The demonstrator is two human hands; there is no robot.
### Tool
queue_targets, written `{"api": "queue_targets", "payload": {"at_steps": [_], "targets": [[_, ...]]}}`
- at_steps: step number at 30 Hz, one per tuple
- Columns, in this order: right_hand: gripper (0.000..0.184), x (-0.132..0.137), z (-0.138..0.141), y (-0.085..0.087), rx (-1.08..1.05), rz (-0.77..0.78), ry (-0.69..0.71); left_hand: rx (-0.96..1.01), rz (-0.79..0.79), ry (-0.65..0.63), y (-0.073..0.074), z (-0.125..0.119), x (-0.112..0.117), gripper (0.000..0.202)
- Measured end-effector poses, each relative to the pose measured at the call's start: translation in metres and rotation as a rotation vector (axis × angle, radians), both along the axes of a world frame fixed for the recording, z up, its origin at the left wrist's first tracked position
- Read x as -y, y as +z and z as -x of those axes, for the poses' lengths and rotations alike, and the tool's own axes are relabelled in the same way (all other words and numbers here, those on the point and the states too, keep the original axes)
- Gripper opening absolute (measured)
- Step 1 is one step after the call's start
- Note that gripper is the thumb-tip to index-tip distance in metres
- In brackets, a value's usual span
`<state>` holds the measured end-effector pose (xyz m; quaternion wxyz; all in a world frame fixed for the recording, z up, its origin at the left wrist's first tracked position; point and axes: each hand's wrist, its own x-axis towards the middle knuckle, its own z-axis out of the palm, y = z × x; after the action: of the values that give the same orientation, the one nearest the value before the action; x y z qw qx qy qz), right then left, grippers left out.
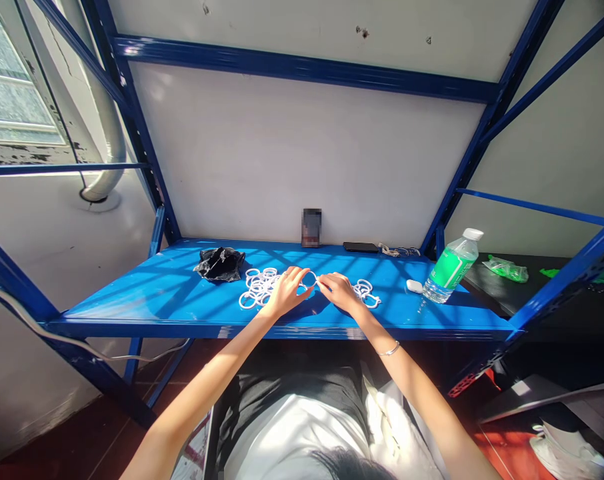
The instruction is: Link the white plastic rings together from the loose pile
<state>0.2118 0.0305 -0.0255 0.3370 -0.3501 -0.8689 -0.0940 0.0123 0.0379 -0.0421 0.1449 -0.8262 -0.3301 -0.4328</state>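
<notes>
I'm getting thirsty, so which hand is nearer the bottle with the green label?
Right. The right hand is left of the bottle, beside the smaller pile of white rings; the left hand is farther left, by the larger pile.

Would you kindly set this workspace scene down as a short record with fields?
Surface: blue metal shelf
Left hand: holds thin round white ring
Right hand: holds same ring's right side
Larger pile: white rings, beside left hand
Smaller pile: white rings, beside right hand
Further left: crumpled black plastic bag
Further right: clear bottle with green label, white cap
</notes>
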Motion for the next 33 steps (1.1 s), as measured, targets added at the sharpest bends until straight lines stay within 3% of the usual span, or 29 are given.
{"api": "queue_targets", "payload": {"at_steps": [23,29,33], "targets": [[0.015,0.001,-0.001,-0.001,-0.109,0.019,-0.049,0.024,0.028,-0.024,0.001,0.000,0.000,0.039],[0.019,0.005,0.001,0.003,-0.172,0.024,-0.030,0.098,0.128,-0.125,0.002,0.001,0.002,0.041],[0.023,0.006,0.001,0.003,-0.207,-0.008,-0.018,0.191,0.303,-0.229,0.008,-0.002,0.010,0.042]]}}
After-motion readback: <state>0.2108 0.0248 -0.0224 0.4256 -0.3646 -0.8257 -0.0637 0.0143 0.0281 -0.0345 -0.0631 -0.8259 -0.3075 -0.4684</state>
